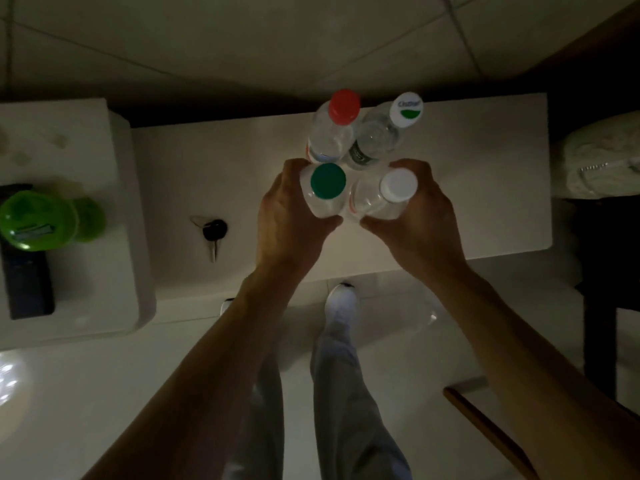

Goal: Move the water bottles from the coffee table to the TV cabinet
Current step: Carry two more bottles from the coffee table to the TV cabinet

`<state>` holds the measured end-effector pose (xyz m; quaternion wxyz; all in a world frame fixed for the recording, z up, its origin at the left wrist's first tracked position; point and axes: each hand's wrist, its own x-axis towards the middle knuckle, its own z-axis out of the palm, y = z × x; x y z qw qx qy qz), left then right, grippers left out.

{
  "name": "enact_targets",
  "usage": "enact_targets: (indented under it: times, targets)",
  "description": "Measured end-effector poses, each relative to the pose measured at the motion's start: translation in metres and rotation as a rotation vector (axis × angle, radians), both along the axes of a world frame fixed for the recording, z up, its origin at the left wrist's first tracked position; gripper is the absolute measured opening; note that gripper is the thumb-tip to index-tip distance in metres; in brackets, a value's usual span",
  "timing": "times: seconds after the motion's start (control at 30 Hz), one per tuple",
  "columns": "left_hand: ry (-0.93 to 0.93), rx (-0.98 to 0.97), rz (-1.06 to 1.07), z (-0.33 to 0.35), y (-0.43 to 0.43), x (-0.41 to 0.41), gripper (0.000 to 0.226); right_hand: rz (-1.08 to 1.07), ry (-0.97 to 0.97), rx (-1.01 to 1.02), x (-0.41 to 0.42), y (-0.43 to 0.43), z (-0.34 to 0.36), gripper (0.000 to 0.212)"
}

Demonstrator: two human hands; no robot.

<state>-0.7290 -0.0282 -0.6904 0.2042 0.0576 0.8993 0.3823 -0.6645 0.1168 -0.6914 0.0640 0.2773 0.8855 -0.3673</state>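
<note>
Several clear water bottles stand close together on the white coffee table (485, 188), seen from straight above. My left hand (291, 216) is wrapped around the green-capped bottle (327, 181). My right hand (419, 209) is wrapped around the white-capped bottle (398, 185) beside it. Just behind them stand a red-capped bottle (344, 106) and a bottle with a white-and-green cap (406, 109), untouched and pressed against each other. The room is dim.
A key with a black fob (214, 232) lies on the table left of my hands. A raised white block at the left (86, 140) carries a green lidded container (38, 220) and a dark flat device (29, 285). A dark chair (602, 254) stands to the right.
</note>
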Motion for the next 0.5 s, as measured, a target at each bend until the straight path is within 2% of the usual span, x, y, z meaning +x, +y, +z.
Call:
enact_targets:
  times: [0.13, 0.37, 0.5]
  targets:
    - [0.054, -0.017, -0.008, -0.017, 0.01, -0.007, 0.071, -0.007, 0.016, -0.015, -0.012, 0.002, -0.013, 0.073]
    - [0.02, 0.004, -0.008, -0.038, 0.015, -0.006, 0.069, -0.057, 0.032, -0.06, -0.013, 0.005, -0.03, 0.07]
    - [-0.014, -0.034, -0.1, -0.028, 0.009, -0.01, 0.069, -0.036, -0.058, -0.078, -0.01, 0.008, -0.022, 0.079]
